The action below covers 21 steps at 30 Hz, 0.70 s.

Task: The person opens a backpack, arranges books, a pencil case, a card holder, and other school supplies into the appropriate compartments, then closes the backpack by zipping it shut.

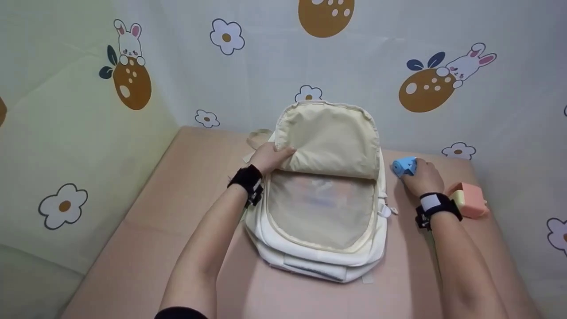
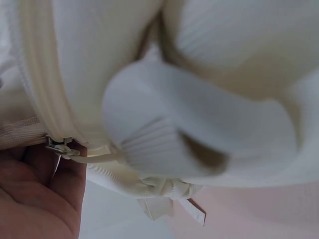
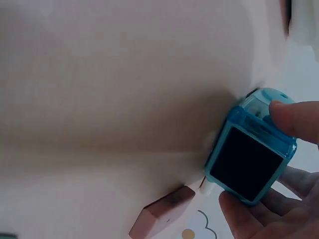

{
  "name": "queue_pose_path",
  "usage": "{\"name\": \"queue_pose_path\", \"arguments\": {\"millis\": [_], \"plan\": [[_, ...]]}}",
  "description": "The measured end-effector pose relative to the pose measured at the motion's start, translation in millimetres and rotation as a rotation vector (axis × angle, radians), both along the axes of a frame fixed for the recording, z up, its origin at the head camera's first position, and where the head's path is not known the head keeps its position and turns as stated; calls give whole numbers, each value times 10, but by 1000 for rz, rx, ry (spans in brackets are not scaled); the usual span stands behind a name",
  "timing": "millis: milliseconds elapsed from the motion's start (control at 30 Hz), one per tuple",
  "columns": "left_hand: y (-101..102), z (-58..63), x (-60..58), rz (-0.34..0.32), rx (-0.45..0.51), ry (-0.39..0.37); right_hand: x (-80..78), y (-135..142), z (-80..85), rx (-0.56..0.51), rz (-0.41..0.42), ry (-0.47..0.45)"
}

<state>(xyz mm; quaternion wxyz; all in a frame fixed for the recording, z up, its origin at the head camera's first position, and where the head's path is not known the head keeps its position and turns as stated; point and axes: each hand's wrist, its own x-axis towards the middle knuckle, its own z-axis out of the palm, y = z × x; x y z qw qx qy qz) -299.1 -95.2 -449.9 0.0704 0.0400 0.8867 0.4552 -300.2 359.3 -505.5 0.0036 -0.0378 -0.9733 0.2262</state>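
Note:
A cream backpack [image 1: 310, 239] lies on the table with its front compartment unzipped and the flap [image 1: 332, 137] folded up. My left hand [image 1: 271, 158] grips the flap's left edge, thumb on its inner side. In the left wrist view, the fingers [image 2: 67, 179] are at the zipper slider [image 2: 61, 147]. Right of the bag, my right hand [image 1: 424, 177] holds a small blue boxy object [image 1: 404, 167] with a round end. The right wrist view shows its dark square face [image 3: 246, 163], with the thumb [image 3: 294, 118] on one end and fingers beneath.
Behind my right wrist stands a pink box [image 1: 471, 199] with a pale yellow part. Blurred coloured shapes show through the mesh panel [image 1: 323, 212] in the bag. A curtain [image 1: 266, 66] printed with flowers and rabbits closes off the table's back and sides.

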Motion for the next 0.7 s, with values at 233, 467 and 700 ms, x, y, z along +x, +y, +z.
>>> {"name": "queue_pose_path", "arguments": {"millis": [233, 467, 700], "plan": [[5, -3, 7, 3, 3, 0, 116, -34, 161, -57, 2, 45], [11, 4, 18, 20, 2, -16, 352, -67, 479, -126, -5, 120], [4, -19, -8, 8, 7, -12, 656, -195, 850, -179, 3, 311]]}}
